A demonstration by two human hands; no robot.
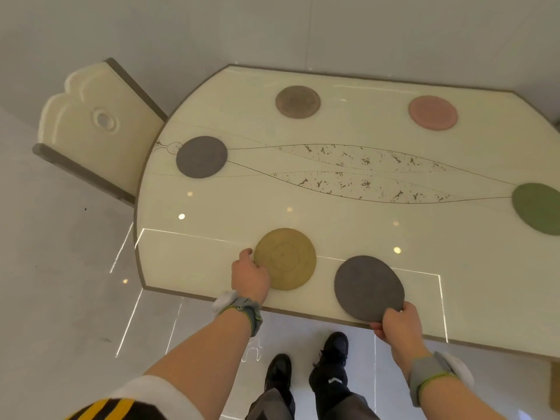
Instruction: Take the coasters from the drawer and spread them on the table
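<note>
Several round coasters lie on a glossy cream table (348, 207). My left hand (250, 275) grips the left edge of a mustard-yellow coaster (286, 257) lying flat near the front edge. My right hand (398, 324) pinches the near rim of a dark grey coaster (368, 287) that overhangs the table's front edge slightly. Farther back lie another dark grey coaster (201, 157) at the left, a brown coaster (298, 101), a pink coaster (432, 112), and a green coaster (538, 207) at the right edge of the view. No drawer is in view.
A cream chair (91, 125) with a carved back stands at the table's left end. A thin leaf-shaped line pattern runs across the tabletop. My feet (306, 368) stand on the pale tiled floor just in front of the table's edge.
</note>
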